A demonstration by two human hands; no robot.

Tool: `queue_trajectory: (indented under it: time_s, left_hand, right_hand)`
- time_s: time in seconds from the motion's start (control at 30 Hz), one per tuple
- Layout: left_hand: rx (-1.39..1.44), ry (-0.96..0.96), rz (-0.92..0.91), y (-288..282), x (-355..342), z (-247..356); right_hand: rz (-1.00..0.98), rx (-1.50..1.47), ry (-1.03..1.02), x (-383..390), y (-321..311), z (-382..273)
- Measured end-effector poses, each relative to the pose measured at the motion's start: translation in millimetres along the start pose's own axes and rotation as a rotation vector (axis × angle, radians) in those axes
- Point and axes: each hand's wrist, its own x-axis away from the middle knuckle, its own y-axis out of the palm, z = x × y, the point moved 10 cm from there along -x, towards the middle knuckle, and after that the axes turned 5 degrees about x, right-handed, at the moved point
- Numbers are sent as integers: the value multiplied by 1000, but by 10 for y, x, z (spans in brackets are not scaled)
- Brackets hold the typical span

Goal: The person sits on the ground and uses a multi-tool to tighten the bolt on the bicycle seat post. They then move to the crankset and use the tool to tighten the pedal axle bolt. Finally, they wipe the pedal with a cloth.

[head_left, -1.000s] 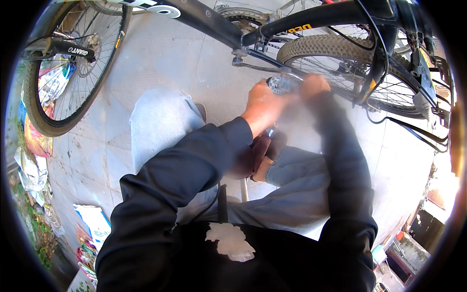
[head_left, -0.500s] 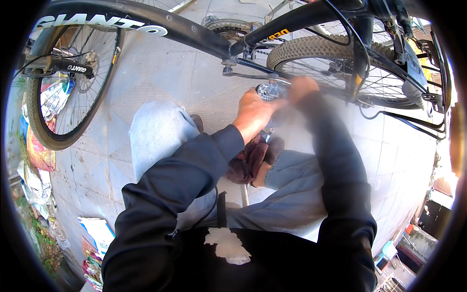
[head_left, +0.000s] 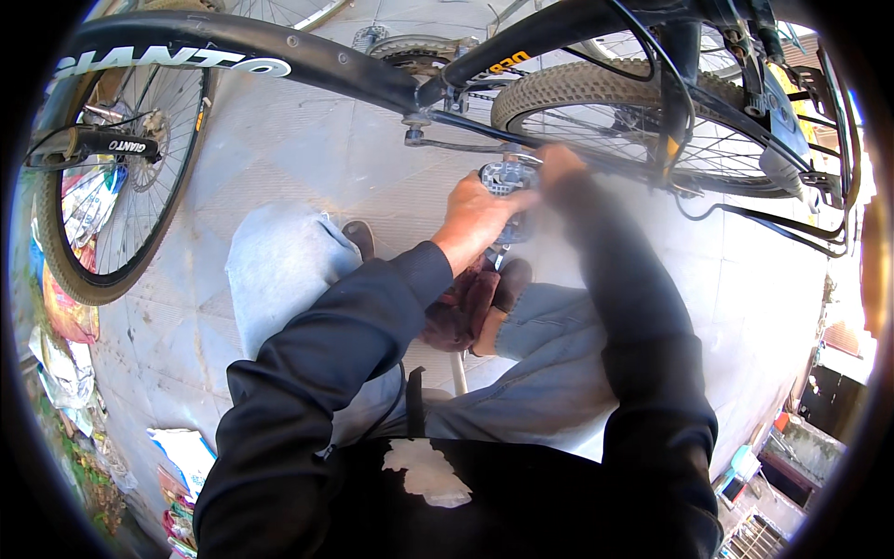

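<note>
My left hand (head_left: 473,212) is closed around a grey bicycle pedal (head_left: 503,177), its thumb lying across the pedal body. The pedal sits at the end of a crank arm (head_left: 461,145) on a black bicycle. Beside the pedal's axle end, my right hand (head_left: 562,170) is curled into a fist and smeared by motion. A thin shiny metal piece (head_left: 531,159) shows between that fist and the axle. What the right fingers hold is too blurred to name.
The black bicycle frame (head_left: 363,74) spans the far side, with a front wheel (head_left: 177,219) at left and a knobbly rear wheel (head_left: 559,93) at right. A dark reddish cloth (head_left: 456,312) lies by my foot. Bags and litter (head_left: 70,307) line the left edge of the tiles.
The bicycle and both hands appear shifted slightly left in the view. My left hand keeps its hold on the pedal, and the blurred right hand stays beside the axle end.
</note>
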Motion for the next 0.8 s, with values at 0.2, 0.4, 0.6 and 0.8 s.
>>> queue_trajectory:
  time_s: [0.2,0.4,0.6,0.8]
  left_hand:
    - [76,20,-49,85,72,87]
    - [-36,48,11,2,25,105]
    - [-26,29,42,-6,78,156]
    - [2,43,54,-32,158,231]
  right_hand:
    - [-8,69,14,21,-49,4]
    - [-51,55,-22,38,-137,-147]
    - [-2,25,33,104,-229,-153]
    - [11,65,-7,157,-354,-268]
